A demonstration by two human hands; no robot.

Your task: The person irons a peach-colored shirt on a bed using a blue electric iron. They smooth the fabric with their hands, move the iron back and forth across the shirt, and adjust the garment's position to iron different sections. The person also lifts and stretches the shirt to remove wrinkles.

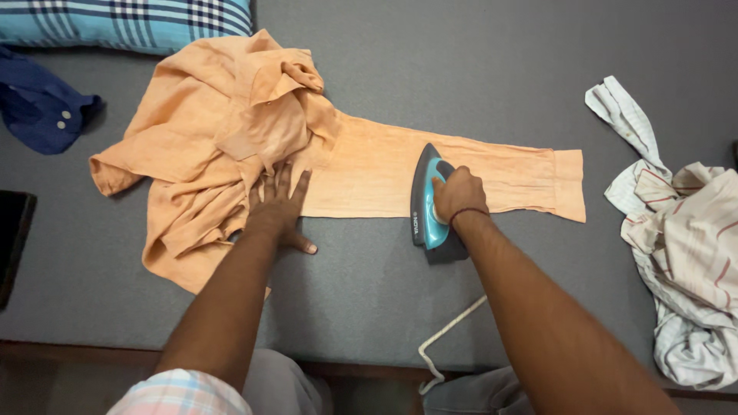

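An orange shirt (223, 146) lies crumpled on a grey surface (461, 69), with one sleeve (507, 177) stretched flat to the right. My left hand (278, 206) presses flat, fingers spread, on the shirt where the sleeve joins the body. My right hand (458, 194) grips the handle of a teal and dark grey iron (425, 201). The iron rests on the sleeve's near edge, about midway along, and partly on the grey surface. Its white cord (450, 332) trails toward me over the near edge.
A dark blue garment (38, 104) lies at the far left. A blue checked pillow (131, 21) sits at the top left. A pile of white striped clothes (684, 253) lies at the right. A dark object (11, 238) sits at the left edge.
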